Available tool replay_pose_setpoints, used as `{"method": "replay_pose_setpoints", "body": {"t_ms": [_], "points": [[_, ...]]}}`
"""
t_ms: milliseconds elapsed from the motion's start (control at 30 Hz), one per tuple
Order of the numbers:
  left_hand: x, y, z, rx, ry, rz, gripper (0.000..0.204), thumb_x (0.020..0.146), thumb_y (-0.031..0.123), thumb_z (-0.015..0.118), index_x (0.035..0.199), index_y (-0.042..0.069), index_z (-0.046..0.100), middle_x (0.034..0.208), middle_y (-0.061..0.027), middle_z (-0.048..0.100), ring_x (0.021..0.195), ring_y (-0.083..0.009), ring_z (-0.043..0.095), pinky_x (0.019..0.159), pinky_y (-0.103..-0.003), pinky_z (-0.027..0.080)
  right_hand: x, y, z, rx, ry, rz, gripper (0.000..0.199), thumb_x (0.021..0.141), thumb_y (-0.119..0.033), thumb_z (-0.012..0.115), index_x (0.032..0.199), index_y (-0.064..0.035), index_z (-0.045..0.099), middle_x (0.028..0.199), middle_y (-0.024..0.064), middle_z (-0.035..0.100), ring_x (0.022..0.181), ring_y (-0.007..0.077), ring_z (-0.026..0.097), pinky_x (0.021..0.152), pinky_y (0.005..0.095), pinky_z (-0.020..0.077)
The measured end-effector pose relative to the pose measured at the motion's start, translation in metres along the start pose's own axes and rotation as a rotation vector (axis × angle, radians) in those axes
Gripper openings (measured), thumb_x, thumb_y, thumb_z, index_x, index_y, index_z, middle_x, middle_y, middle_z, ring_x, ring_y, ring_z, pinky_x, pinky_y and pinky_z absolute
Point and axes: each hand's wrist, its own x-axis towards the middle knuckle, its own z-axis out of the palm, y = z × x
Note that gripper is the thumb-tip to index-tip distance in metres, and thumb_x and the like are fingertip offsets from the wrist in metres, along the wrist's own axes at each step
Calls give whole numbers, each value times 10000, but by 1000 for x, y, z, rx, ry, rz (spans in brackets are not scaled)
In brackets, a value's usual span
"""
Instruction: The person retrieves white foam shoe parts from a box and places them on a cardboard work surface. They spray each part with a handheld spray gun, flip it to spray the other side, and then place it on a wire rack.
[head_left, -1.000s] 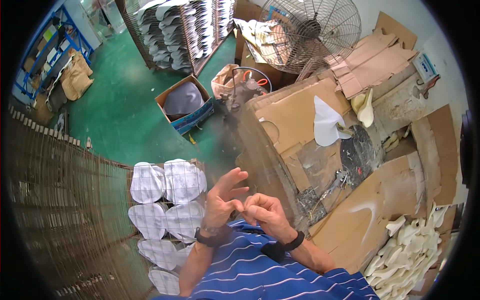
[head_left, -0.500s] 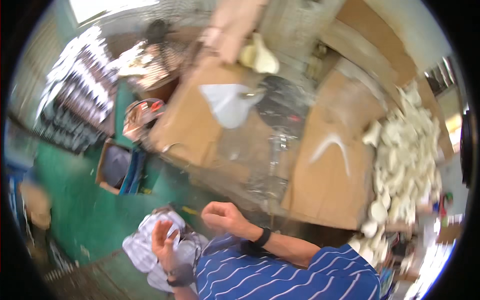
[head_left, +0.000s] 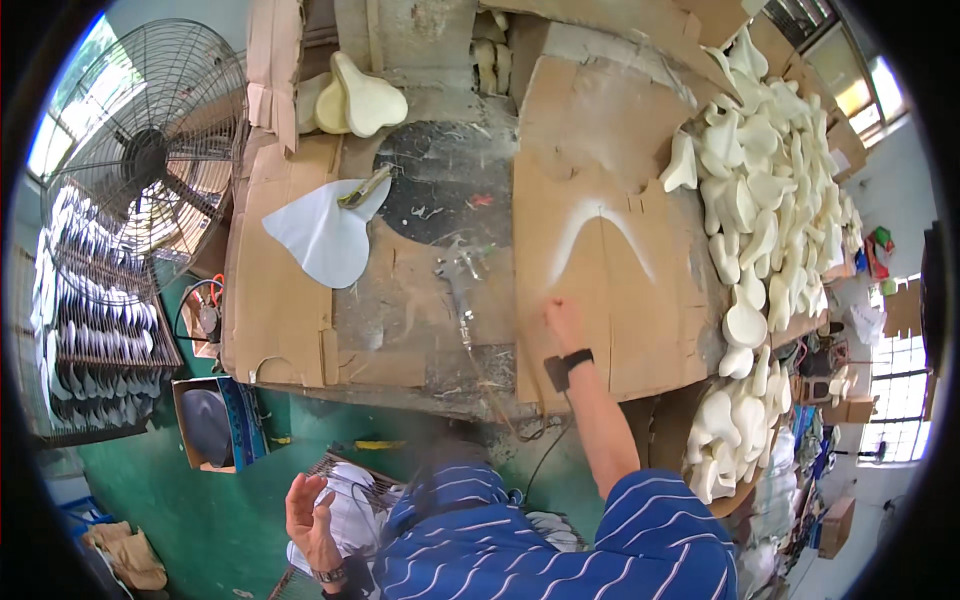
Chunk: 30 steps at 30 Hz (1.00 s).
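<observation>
My right hand is over the cardboard sheet on the bench, just below a white sprayed arch mark. Its fingers look curled in, slightly blurred, and I see nothing in them. My left hand hangs low at the left, fingers loosely bent and thumb apart, holding nothing. Beside it lie white cover pieces on a rack. Left of my right hand, a metal spray gun with a hose rests on the bench. A white cut piece lies farther left, a utility knife upon it.
Cream foam saddle-shaped pads are heaped at the right; two more foam pads lie at the back left. A big fan stands by racks of pieces. An open box sits on the green floor.
The view has turned and steadied. My right hand has swung from in front of my body out over the cardboard. My left hand stays low beside the white pieces.
</observation>
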Motion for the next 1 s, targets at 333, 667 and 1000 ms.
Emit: {"method": "replay_pose_setpoints", "body": {"t_ms": [333, 667, 1000], "points": [[14, -12, 15, 89, -3, -86, 520, 901, 38, 662, 1396, 11, 507, 1269, -159, 620, 1162, -256, 612, 953, -392, 533, 79, -7, 7, 27, -232, 234, 207, 784, -89, 656, 591, -18, 634, 555, 99, 635, 457, 184, 617, 444, 311, 483], [19, -10, 23, 92, 3, -105, 524, 871, -14, 637, 1381, 0, 518, 1232, -144, 629, 1151, -247, 615, 961, -365, 522, -68, -11, 13, 383, -211, 53, 145, 943, -189, 649, 918, -47, 634, 814, 36, 689, 693, 99, 630, 541, 244, 462], [19, 1, 27, 36, 65, -100, 522, 863, -100, 607, 1371, -15, 524, 1214, -132, 640, 1127, -213, 626, 961, -336, 515, -155, -156, 51, 840, -963, 205, 142, 975, -167, 636, 1029, -40, 670, 854, 47, 697, 742, 115, 658, 516, 221, 446]]}}
